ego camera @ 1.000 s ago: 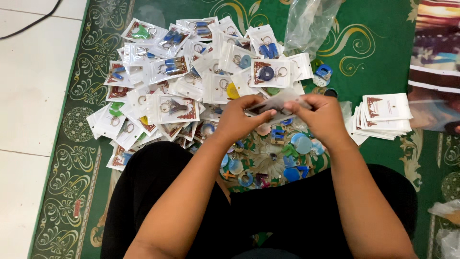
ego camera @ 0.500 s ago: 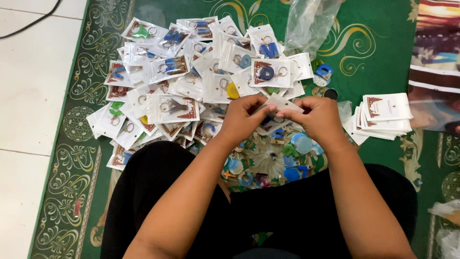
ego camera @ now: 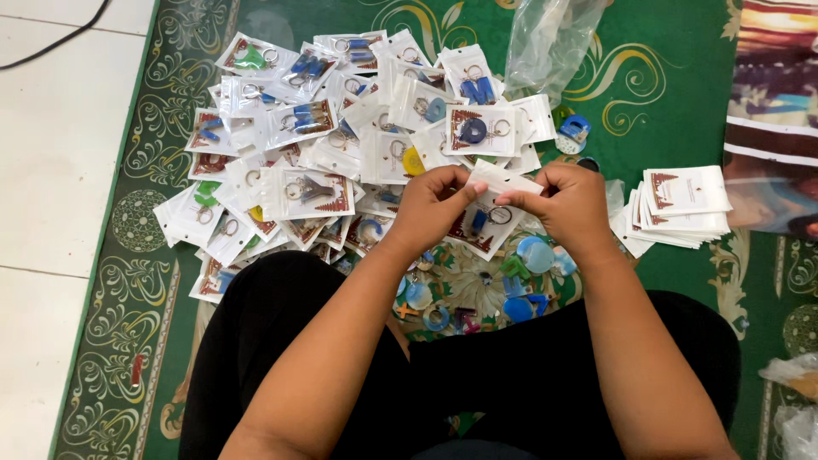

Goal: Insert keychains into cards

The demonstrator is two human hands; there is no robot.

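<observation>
plastic pouch (ego camera: pixel 492 213) pinched at top edge by left hand (ego camera: pixel 430 209) and right hand (ego camera: pixel 567 204); packet pile (ego camera: pixel 341 145) crowds left; card stack (ego camera: pixel 682 204) right

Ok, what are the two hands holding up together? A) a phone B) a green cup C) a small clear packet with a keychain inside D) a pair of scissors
C: the left hand and right hand pinch the top of a small clear packet with a keychain inside, above the loose keychains.

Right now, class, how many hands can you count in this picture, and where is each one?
2. The left hand and the right hand are side by side at the centre, both pinching the top edge of one small packet.
</observation>
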